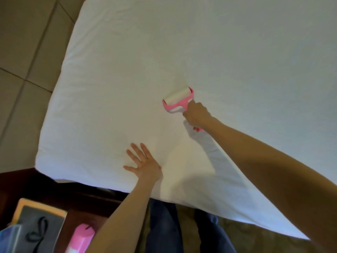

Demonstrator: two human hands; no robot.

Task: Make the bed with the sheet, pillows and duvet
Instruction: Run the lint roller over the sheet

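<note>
The right hand closes around the handle of the pink lint roller. Its drum lies just beyond the knuckles on the spread white sheet, with its long axis crosswise to the handle. The left hand presses flat, fingers spread, on the sheet nearer to the person and apart from the roller. I judge the next stroke should run along the handle line, across the drum.

Soft even light | arm shadows on sheet | wide-angle bending | slight blur
</note>
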